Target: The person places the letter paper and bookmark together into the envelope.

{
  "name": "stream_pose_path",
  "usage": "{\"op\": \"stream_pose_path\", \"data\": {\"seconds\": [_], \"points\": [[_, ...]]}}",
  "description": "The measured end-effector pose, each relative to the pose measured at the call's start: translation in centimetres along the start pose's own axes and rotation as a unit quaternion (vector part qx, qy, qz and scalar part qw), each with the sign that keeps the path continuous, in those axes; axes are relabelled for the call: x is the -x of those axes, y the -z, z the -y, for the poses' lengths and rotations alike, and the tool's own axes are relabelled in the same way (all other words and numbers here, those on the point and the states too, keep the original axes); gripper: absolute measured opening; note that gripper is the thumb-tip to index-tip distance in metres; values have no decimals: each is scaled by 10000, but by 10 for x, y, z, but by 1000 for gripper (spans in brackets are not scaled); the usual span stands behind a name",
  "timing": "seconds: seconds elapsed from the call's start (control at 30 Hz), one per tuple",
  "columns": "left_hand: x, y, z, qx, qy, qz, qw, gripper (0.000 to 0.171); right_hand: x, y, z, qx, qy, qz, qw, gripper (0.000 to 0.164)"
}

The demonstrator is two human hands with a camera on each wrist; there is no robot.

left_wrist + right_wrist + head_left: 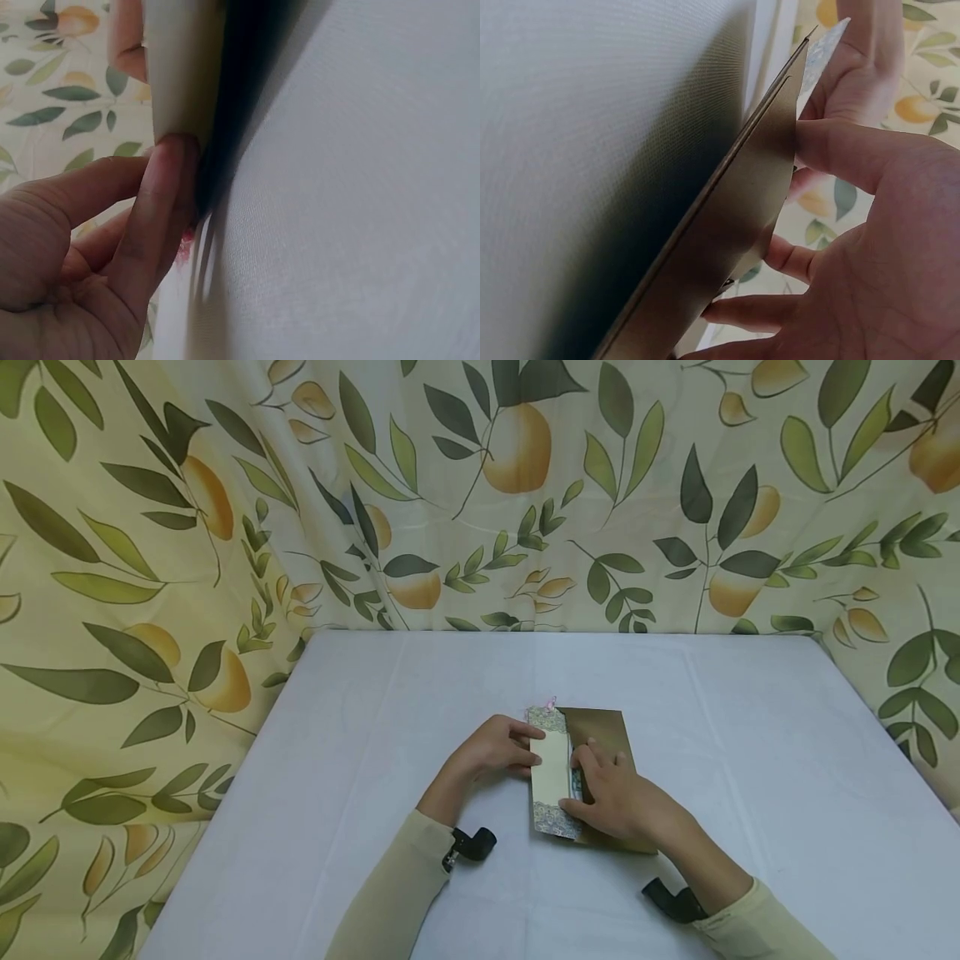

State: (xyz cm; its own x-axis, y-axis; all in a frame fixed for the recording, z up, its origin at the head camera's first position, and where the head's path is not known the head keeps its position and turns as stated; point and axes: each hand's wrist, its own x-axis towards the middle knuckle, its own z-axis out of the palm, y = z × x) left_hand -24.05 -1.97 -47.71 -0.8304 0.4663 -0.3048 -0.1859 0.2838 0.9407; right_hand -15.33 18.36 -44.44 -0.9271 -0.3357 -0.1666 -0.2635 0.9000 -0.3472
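A cream paper strip point(551, 764) with patterned ends lies along the left side of a flat brown folder point(611, 727). A small pink tassel point(551, 702) shows at the strip's top. My left hand point(506, 747) pinches the left edge; in the left wrist view its thumb and fingers point(161, 172) meet on the cream layer, lifted off the cloth. Over the folder, my right hand point(622, 793) has its thumb and bent forefinger at the strip's right edge, a bluish patterned surface showing between them. In the right wrist view, thumb and fingertips point(814, 142) hold the brown folder's raised edge.
A white cloth point(405, 693) covers the table under both hands. Curtains point(517, 527) printed with fruit and leaves hang behind and at the left. Black wrist cameras point(472, 843) sit on both wrists.
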Motion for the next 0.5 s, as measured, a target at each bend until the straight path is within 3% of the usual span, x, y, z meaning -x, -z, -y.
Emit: {"op": "stream_pose_path", "data": {"seconds": [0.23, 0.5], "points": [[1, -1, -2, -119, -150, 340, 9992, 41, 0, 2, 1, 22, 58, 4, 10000, 57], [-1, -7, -3, -473, -340, 385, 9976, 39, 1, 2, 3, 48, -3, 123, 9999, 57]]}}
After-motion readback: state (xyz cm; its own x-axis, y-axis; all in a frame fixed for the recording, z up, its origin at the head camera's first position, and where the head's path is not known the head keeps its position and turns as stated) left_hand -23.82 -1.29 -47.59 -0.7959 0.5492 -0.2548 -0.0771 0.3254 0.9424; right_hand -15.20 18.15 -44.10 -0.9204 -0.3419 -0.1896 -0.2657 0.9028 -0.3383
